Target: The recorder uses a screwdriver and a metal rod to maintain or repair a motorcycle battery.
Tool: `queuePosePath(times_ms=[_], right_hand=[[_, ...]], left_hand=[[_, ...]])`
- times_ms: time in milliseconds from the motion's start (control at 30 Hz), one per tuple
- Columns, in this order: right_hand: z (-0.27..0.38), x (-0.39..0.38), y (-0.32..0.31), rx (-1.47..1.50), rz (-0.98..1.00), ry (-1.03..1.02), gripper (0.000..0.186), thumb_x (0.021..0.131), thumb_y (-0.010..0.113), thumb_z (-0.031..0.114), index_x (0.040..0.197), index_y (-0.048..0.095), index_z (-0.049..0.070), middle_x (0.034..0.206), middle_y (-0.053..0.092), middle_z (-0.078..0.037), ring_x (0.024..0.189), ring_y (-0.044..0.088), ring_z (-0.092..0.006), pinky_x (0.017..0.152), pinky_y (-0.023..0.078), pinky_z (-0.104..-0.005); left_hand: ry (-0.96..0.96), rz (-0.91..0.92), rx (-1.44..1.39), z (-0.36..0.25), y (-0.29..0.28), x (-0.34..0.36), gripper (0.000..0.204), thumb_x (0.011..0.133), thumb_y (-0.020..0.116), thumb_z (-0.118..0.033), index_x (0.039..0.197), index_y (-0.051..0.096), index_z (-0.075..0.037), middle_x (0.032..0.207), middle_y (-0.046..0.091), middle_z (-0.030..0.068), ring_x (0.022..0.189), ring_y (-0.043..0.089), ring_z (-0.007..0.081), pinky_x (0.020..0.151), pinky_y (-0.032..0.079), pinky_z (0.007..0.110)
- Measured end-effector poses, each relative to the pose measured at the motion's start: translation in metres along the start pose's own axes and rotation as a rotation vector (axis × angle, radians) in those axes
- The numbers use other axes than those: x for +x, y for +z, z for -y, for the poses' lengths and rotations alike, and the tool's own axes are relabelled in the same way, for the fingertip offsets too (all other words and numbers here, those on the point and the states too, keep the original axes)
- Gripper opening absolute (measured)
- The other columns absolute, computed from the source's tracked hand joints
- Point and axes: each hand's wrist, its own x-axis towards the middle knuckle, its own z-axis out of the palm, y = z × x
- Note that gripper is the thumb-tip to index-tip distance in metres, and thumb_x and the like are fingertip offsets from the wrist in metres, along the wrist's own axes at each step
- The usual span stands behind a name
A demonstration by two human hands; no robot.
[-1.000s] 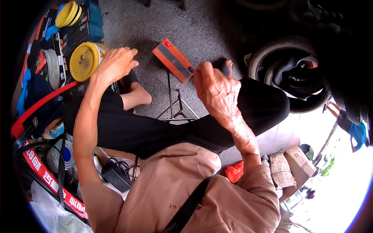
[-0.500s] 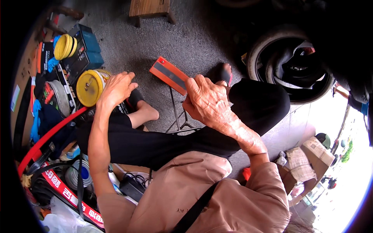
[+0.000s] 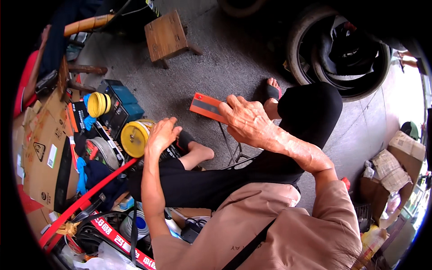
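Orange block point(image 3: 209, 110) w/ a dark grey strip point(image 3: 204, 105) along its face is up above the floor point(image 3: 153, 85), out past the knees point(image 3: 317, 103), tilted a bit. Right hand point(image 3: 249, 121) is curled over its right end, so afaict it's gripping it. Left hand point(image 3: 163, 135) is off to the side, fingers half spread, nothing in it that I can see. Imo to do this hold well: firm grip on that one end, thumb under for support, wrist steady so the free end doesn't dip, and the left hand's avail to steady the far end if it wobbles. Thin metal stand point(image 3: 234, 157) is right below the block, but idk if they touch b/c the block's underside is hidden, and the right hand covers the gripped end + whatever the thumb's doing. Lidded yellow tub point(image 3: 135, 138) sits just by the left hand, can't tell if there's contact. Further out: wooden stool point(image 3: 165, 36) up top, tyre point(image 3: 293, 54) upper R, cardboard boxes point(image 3: 407, 146) lower R. Upper R corner's basically black, the R edge is blown out, and the clutter point(image 3: 105, 150) on the L gets cut off by the fisheye rim, so ID'ing half of it is hopeless tbh.
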Motion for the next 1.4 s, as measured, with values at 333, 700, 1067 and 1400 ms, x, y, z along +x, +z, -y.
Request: queuePosePath(times_ms=[333,700,1067,1400], right_hand=[[-0.009,0.018,-0.014,-0.076,-0.080,0.068,0.030,0.080,0.070,0.022,0.084,0.050,0.000,0.068,0.056,-0.014,0.058,0.063,-0.0272,0.045,0.048,-0.0367],[0.005,-0.003,0.003,-0.056,-0.054,0.152,0.036,0.087,0.067,0.035,0.084,0.054,0.002,0.057,0.056,-0.011,0.047,0.061,-0.0298,0.043,0.048,-0.0408],[-0.006,0.016,-0.011,-0.073,-0.064,0.073,0.032,0.086,0.067,0.029,0.090,0.052,0.001,0.080,0.057,-0.016,0.070,0.063,-0.0288,0.055,0.050,-0.0402],[-0.018,-0.005,0.016,-0.099,-0.172,0.002,0.038,0.078,0.073,0.034,0.087,0.054,0.003,0.079,0.055,-0.013,0.070,0.063,-0.0286,0.050,0.049,-0.0411]], left_hand=[[0.017,-0.081,0.019,-0.003,-0.021,0.005,0.033,0.088,0.065,-0.023,0.109,0.062,0.002,0.103,0.065,0.0267,0.097,0.063,0.0456,0.083,0.051,0.052],[0.059,-0.013,0.051,-0.007,0.010,-0.005,0.030,0.087,0.067,-0.030,0.096,0.064,-0.001,0.095,0.067,0.0232,0.091,0.065,0.0441,0.080,0.051,0.052],[0.023,0.004,0.065,-0.005,-0.005,0.015,0.032,0.087,0.067,-0.030,0.100,0.065,0.000,0.098,0.068,0.0230,0.098,0.064,0.0421,0.086,0.049,0.053],[0.032,0.030,0.101,-0.016,0.016,0.000,0.033,0.085,0.067,-0.032,0.098,0.067,-0.001,0.098,0.068,0.0241,0.096,0.066,0.0408,0.086,0.051,0.050]])
